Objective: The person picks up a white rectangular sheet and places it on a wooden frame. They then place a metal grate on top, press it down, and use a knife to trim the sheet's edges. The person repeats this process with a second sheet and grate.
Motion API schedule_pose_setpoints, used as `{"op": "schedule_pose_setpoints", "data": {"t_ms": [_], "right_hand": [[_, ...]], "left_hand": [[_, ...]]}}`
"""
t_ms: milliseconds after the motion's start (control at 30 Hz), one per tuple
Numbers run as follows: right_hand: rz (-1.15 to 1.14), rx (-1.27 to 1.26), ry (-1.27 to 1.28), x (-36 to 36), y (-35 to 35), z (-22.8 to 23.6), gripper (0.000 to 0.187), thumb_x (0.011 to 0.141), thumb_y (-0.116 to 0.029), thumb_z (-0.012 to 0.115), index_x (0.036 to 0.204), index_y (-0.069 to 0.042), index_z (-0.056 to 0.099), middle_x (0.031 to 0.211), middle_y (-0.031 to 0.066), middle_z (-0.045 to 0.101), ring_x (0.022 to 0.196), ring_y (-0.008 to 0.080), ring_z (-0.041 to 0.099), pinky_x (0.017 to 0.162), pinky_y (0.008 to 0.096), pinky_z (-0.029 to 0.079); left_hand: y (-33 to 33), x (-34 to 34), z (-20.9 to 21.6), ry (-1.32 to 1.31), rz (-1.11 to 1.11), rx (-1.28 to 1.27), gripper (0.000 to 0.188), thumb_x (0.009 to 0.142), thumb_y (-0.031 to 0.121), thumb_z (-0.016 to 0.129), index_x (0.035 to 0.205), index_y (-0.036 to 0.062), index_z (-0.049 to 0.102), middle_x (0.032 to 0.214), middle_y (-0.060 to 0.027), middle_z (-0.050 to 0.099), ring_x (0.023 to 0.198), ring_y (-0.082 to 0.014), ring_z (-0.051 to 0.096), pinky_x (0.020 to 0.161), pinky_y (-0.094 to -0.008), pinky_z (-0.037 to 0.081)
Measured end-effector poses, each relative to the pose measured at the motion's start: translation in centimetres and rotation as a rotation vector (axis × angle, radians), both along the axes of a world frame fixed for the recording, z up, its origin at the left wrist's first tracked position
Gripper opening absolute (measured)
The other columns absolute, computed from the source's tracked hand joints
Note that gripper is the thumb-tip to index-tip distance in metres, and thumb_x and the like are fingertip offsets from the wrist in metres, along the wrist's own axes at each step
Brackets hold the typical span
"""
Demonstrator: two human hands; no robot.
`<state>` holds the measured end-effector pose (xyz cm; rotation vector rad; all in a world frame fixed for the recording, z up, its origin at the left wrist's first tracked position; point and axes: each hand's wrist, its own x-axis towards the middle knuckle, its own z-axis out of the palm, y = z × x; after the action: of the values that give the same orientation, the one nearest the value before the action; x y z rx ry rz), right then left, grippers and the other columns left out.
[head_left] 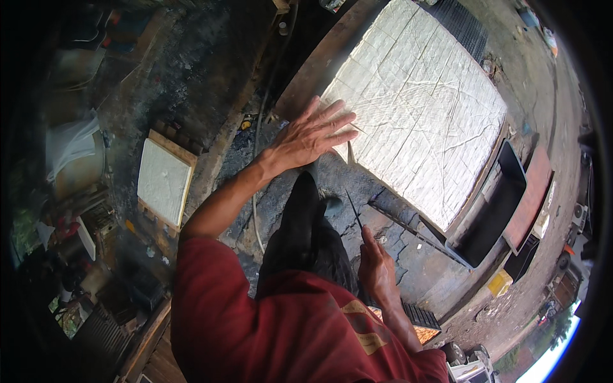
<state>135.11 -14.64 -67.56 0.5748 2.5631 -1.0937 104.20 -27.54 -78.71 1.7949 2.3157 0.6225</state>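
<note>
A large white slab, with a creased surface and straight lines crossing it in a grid, lies ahead of me to the right. My left hand is spread at its near left corner, fingers apart, fingertips over the slab's edge. A narrow pointed flap shows at that edge, just beside the fingers. Lower down, my right hand is closed round the handle of a thin, dark-bladed knife. The blade points up and forward, apart from the slab. My fingers hide most of the handle.
A dark rectangular bin stands right of the slab, with a reddish board beyond it. To the left, a smaller white slab rests on a wooden board. A hose crosses the wet, dark floor.
</note>
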Motion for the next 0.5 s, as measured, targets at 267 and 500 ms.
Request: {"op": "schedule_pose_setpoints", "data": {"t_ms": [267, 500], "right_hand": [[-0.186, 0.017, 0.239, -11.3, 3.3, -1.8, 0.054, 0.103, 0.001, 0.054, 0.156, -0.006, 0.044, 0.133, 0.0303, 0.065, 0.123, 0.0440, 0.065, 0.093, 0.0436, 0.057], [-0.090, 0.099, 0.314, -23.7, 5.6, -5.4, 0.057, 0.103, -0.001, 0.057, 0.157, -0.011, 0.044, 0.102, 0.0296, 0.070, 0.089, 0.0449, 0.072, 0.074, 0.0473, 0.057]], "left_hand": [[2.1, -3.0, 2.1, -0.103, 0.280, 0.022, 0.088, 0.092, 0.061, 0.067, 0.159, 0.0093, 0.042, 0.170, -0.0228, 0.026, 0.159, -0.0440, 0.016, 0.124, -0.0657, 0.012], [3.5, -7.9, 1.1, -0.224, 0.273, 0.009, 0.083, 0.095, 0.048, 0.071, 0.158, 0.0044, 0.041, 0.164, -0.0237, 0.037, 0.158, -0.0428, 0.021, 0.125, -0.0654, 0.014]]}}
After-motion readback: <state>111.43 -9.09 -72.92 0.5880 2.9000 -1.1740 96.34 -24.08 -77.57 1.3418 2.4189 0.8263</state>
